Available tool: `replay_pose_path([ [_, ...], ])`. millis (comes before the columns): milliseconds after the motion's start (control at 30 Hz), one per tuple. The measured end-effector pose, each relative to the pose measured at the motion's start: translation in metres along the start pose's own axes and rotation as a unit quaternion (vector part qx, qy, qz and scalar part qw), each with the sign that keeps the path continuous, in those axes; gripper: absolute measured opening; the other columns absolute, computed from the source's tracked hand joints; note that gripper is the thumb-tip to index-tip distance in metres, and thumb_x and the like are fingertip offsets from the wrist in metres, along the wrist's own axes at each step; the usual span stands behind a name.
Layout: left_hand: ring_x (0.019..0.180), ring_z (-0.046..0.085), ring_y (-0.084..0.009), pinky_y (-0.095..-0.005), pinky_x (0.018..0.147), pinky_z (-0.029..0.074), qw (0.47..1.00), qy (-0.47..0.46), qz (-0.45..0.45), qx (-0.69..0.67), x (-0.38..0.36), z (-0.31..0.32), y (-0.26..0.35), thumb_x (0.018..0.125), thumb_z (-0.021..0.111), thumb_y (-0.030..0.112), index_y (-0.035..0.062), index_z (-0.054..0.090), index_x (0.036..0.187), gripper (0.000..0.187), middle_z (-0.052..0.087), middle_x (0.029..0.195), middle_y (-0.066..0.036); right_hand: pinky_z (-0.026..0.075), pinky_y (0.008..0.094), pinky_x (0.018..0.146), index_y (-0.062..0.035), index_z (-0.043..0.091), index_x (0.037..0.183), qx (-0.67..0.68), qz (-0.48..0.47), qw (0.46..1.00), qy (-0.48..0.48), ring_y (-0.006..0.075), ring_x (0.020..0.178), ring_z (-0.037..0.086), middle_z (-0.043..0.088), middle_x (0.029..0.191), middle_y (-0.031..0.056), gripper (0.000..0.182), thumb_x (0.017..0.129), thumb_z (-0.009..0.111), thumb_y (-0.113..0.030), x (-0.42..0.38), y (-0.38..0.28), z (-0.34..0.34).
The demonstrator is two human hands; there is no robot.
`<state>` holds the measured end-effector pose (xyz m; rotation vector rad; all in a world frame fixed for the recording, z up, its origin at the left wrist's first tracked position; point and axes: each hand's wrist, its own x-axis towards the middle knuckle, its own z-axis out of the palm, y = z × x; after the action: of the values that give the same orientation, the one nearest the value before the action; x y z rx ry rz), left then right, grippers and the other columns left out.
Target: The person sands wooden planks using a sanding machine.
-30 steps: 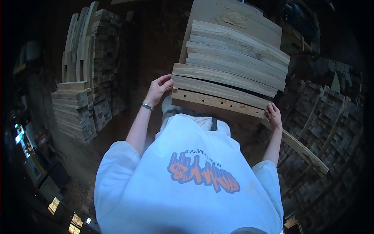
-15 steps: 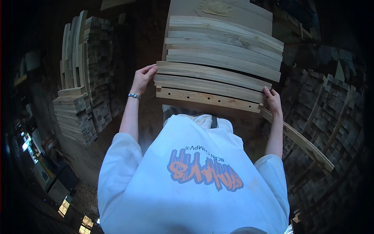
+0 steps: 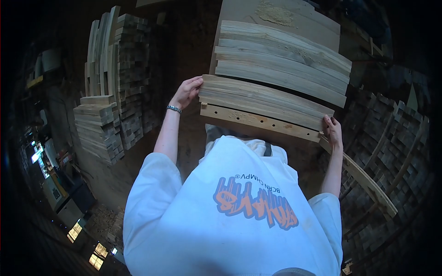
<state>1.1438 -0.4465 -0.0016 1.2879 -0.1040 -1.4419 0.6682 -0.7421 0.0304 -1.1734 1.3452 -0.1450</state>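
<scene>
Two wooden planks lie side by side in front of me, the farther plank (image 3: 267, 91) touching the nearer plank (image 3: 262, 104). At the left end of the farther plank, the fingers of my left hand (image 3: 188, 93) are closed on its edge. My right hand (image 3: 334, 131) pinches the right end, thumb on top; the two planks meet there, and its other fingers are partly hidden. Closer to my body runs a pale wooden strip (image 3: 251, 118) with several dark holes and a small peg at each end. Beyond a dark gap lies a group of planks (image 3: 281, 62), pressed together.
A board (image 3: 317, 25) with a pile of sawdust (image 3: 275, 14) extends behind the planks. Tall stacks of cut wood (image 3: 131, 83) stand at left. More stacked wood (image 3: 368, 133) fills the right, with a long batten (image 3: 368, 181) slanting in front of it.
The farther plank has come toward me and closed the gap to the nearer one, while the gap behind it has widened. The whole view has shifted slightly.
</scene>
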Motion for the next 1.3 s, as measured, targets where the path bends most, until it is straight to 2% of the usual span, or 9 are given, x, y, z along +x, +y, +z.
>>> replay_pose_path([
  [100,0.103,0.057,-0.0125,-0.0278,0.088,0.046,0.999,-0.024,-0.040,0.006,0.003,-0.003,0.010,0.095,0.055,0.023,-0.0045,0.056,0.120,0.038,0.062,0.112,-0.008,0.036,0.0191,0.055,-0.0077,0.061,0.098,-0.082,0.042,0.995,-0.050,0.0021,0.064,0.045,0.054,0.079,-0.0064,0.034,0.091,0.060,-0.041,0.020,0.010,-0.022],
  [200,0.097,0.059,-0.0124,-0.0275,0.086,0.048,0.999,-0.012,-0.053,-0.002,0.015,-0.001,0.023,0.093,0.059,0.023,-0.0037,0.061,0.115,0.035,0.065,0.106,-0.008,0.043,0.0283,0.093,-0.0018,0.057,0.118,0.225,-0.038,0.973,0.021,0.0133,0.107,0.054,0.059,0.116,0.0054,0.042,0.094,0.056,-0.036,0.054,-0.005,-0.032],
  [433,0.084,0.064,-0.0127,-0.0265,0.078,0.051,0.958,0.171,0.078,0.215,0.025,0.020,0.035,0.086,0.070,0.022,-0.0012,0.068,0.104,0.030,0.069,0.093,-0.006,0.036,0.0279,0.098,0.0036,0.051,0.127,-0.049,-0.041,0.997,-0.041,0.0149,0.111,0.052,0.058,0.121,0.0084,0.061,0.086,0.067,-0.040,0.058,-0.022,-0.020],
  [667,0.099,0.060,-0.0137,-0.0273,0.086,0.048,0.999,0.048,0.018,0.009,0.032,0.003,0.035,0.089,0.064,0.018,-0.0019,0.058,0.120,0.037,0.064,0.111,-0.008,0.033,0.0301,0.103,0.0022,0.049,0.131,-0.021,-0.058,0.997,-0.042,0.0175,0.117,0.049,0.057,0.122,0.0093,0.062,0.086,0.067,-0.038,0.039,-0.025,-0.008],
  [867,0.108,0.057,-0.0153,-0.0281,0.090,0.047,0.999,0.009,-0.007,0.033,0.035,0.005,0.044,0.092,0.060,0.020,-0.0036,0.053,0.126,0.042,0.060,0.119,-0.010,0.035,0.0157,0.068,-0.0020,0.057,0.120,0.056,-0.013,0.998,-0.031,0.0005,0.084,0.047,0.061,0.106,-0.0021,0.044,0.090,0.064,-0.033,0.060,-0.015,-0.019],
  [1100,0.110,0.056,-0.0152,-0.0269,0.091,0.047,0.999,-0.024,-0.023,0.018,0.047,-0.006,0.038,0.093,0.059,0.020,-0.0058,0.053,0.124,0.041,0.060,0.118,-0.012,0.039,0.0238,0.087,-0.0028,0.052,0.124,0.081,0.020,0.995,-0.048,0.0090,0.099,0.054,0.061,0.107,-0.0016,0.048,0.090,0.062,-0.035,0.061,-0.037,-0.017],
  [1133,0.110,0.056,-0.0150,-0.0266,0.091,0.047,0.998,-0.051,-0.037,-0.006,0.050,-0.012,0.037,0.093,0.059,0.020,-0.0057,0.053,0.123,0.040,0.060,0.119,-0.012,0.041,0.0251,0.087,-0.0034,0.054,0.123,0.235,0.037,0.966,-0.104,0.0087,0.097,0.055,0.061,0.109,-0.0011,0.047,0.090,0.062,-0.035,0.065,-0.042,-0.017],
  [1200,0.106,0.058,-0.0147,-0.0268,0.090,0.047,0.999,-0.029,-0.019,0.003,0.053,-0.008,0.042,0.092,0.060,0.021,-0.0057,0.056,0.120,0.039,0.061,0.116,-0.011,0.044,0.0259,0.081,-0.0048,0.057,0.122,0.257,-0.027,0.966,0.013,0.0071,0.093,0.055,0.061,0.108,-0.0013,0.045,0.090,0.063,-0.036,0.087,-0.042,-0.023],
  [1300,0.100,0.060,-0.0143,-0.0276,0.089,0.048,0.996,0.047,0.023,0.068,0.057,0.011,0.052,0.091,0.063,0.024,-0.0055,0.061,0.114,0.037,0.064,0.109,-0.010,0.040,0.0229,0.077,-0.0042,0.060,0.119,0.133,-0.033,0.991,0.002,0.0056,0.091,0.054,0.063,0.105,-0.0011,0.046,0.088,0.065,-0.039,0.103,-0.037,-0.032],
])
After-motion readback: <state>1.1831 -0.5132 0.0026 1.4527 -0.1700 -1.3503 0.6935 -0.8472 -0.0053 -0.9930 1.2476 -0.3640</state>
